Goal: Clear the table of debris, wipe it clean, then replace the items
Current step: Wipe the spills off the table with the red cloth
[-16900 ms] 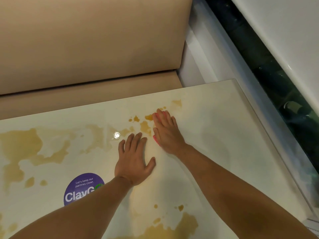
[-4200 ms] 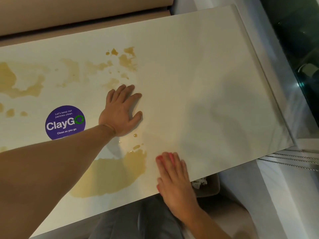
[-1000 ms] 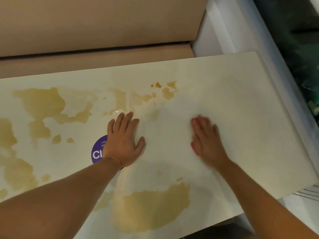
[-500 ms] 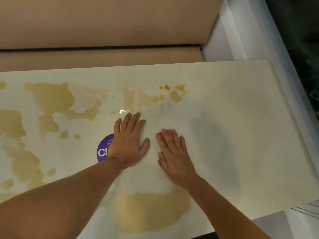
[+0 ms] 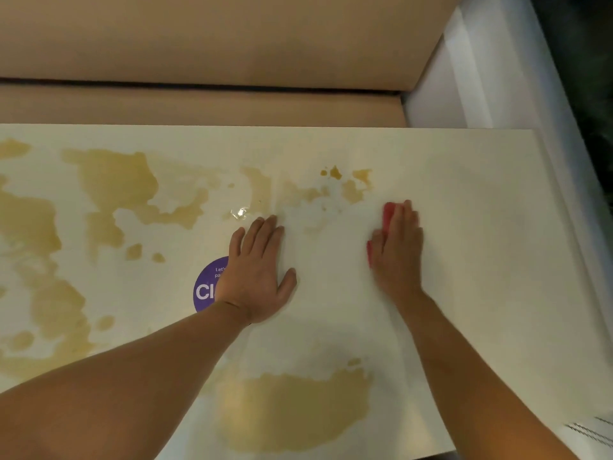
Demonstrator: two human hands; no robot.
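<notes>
An office pantry booth: tan upholstered bench [image 5: 212, 51], pale table [image 5: 481, 227], purple "keep pantries clean" sticker [image 5: 207, 287].

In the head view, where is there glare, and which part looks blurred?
Head view: a small bright glare spot sits on the wet table just beyond the left hand; the right hand, pressing the pink cloth, is slightly motion-blurred.

Cream table [image 5: 481, 227], brown spill patches [image 5: 292, 410] – perhaps coffee – across it, purple round sticker [image 5: 207, 287], both palms flat.
</notes>
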